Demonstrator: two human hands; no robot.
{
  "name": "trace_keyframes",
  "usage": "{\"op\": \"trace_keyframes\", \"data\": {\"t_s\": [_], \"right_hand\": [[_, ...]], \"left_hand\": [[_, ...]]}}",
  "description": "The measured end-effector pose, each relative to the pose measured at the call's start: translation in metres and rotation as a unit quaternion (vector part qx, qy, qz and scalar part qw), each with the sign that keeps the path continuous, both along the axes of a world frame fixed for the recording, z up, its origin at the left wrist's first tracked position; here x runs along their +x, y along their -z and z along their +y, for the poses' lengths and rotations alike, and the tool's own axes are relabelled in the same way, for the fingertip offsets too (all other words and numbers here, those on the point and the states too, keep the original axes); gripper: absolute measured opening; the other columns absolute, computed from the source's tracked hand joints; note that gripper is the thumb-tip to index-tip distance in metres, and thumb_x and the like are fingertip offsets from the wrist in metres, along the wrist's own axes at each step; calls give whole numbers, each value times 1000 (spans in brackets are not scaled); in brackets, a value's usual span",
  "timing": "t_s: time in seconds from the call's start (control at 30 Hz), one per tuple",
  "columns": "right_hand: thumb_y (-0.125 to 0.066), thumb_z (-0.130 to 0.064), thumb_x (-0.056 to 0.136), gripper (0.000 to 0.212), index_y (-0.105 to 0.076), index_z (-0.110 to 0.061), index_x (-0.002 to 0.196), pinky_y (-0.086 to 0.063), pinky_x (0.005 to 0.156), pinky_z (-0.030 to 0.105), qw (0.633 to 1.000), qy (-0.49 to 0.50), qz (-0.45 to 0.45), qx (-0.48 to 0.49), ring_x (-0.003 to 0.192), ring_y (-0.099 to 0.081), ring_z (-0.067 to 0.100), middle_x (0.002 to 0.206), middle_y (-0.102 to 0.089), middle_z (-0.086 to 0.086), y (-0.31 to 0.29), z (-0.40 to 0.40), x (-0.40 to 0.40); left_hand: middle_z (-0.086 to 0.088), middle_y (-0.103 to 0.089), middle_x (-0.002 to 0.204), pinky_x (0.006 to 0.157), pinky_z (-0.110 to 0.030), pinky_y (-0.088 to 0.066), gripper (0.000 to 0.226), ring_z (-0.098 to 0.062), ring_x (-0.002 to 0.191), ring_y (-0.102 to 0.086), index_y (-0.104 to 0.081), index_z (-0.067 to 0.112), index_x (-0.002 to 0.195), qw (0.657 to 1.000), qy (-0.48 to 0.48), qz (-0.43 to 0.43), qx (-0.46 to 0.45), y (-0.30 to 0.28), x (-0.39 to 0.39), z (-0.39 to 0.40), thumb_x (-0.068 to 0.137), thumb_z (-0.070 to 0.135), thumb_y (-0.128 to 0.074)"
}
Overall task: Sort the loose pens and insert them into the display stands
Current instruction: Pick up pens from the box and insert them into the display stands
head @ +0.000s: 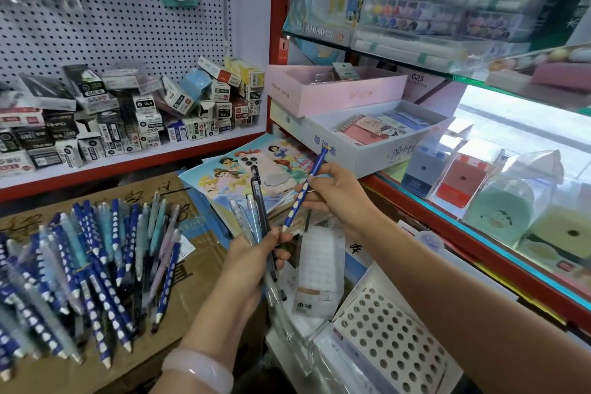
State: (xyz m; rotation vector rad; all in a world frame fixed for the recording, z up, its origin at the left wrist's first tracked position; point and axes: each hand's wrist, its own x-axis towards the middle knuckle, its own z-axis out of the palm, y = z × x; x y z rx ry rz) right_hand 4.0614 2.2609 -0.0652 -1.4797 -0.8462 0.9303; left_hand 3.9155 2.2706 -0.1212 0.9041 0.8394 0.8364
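A: What do your hands have right now?

B: Your left hand (pixel 252 253) is curled round a small bunch of pens (pixel 260 227), some clear and pale blue, one dark. They fan upward out of your fist, and their lower ends stick out below it.

A: And the right?

B: Your right hand (pixel 335 195) pinches a single blue pen with white dots (pixel 305 192) between thumb and fingers. It is tilted, tip down toward your left hand, top end up over the edge of a white box (pixel 367 150) on the shelf.

A: Where is the rest of the loose stock?

B: A big pile of pens (pixel 86 272) lies to your left on a flattened cardboard box (pixel 179 304). Most are the same blue dotted kind, mixed with pale blue and greyish ones, lying in all directions.

A: And the stand?

B: A white stand with rows of round holes (pixel 387 339) sits low at your right, under your right forearm. The holes you can see hold no pens. Just beside it stands a clear plastic holder with a printed label (pixel 319 275), below your left hand.

A: Anything else near?

B: A picture book with cartoon princesses (pixel 230 176) lies behind your hands, with a phone (pixel 265 169) on top of it. Small boxes (pixel 128 115) are stacked on the shelf to the left, in front of a pegboard (pixel 112 9). You wear a pale bangle (pixel 198 368) on your left wrist.
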Motion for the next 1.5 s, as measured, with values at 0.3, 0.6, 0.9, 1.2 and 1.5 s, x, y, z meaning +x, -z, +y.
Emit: {"op": "trace_keyframes", "data": {"t_s": [0.3,0.6,0.9,1.2,1.5], "right_hand": [[-51,-16,95,12,-54,-7,103,-59,75,34,992,61,-111,27,80,-69,26,94,-69,18,-19,-63,22],[-61,-13,89,14,-52,-17,79,-57,61,22,940,255,-224,-30,64,-68,13,76,-70,10,27,-231,67],[-53,-19,94,19,-42,-16,80,-44,60,43,859,374,-316,-151,60,-50,16,64,-47,-2,108,-307,53],[-54,-19,94,18,-43,-9,84,-35,54,31,834,418,-319,-167,59,-54,22,72,-60,12,142,-285,65],[-53,-21,95,17,-42,-10,87,-42,55,34,819,393,-371,-194,68,-60,33,78,-64,16,147,-286,69]], "left_hand": [[-8,-62,73,47,-22,-40,11,-11,46,-47,-55,8,85,991,62,80,86,-5,11,-22,94,7,-49],[2,-65,57,49,-21,-45,11,-9,47,-52,-58,12,83,980,187,57,38,20,66,-104,91,8,-54],[4,-63,52,42,-15,-44,10,-6,41,-51,-58,8,86,978,183,81,53,33,68,-106,92,5,-51],[-2,-62,63,43,-16,-44,9,-7,46,-54,-59,9,88,978,178,93,62,34,69,-102,92,7,-52],[-3,-61,65,45,-17,-45,9,-10,50,-53,-60,10,87,978,179,89,61,34,68,-101,91,7,-52]]}}
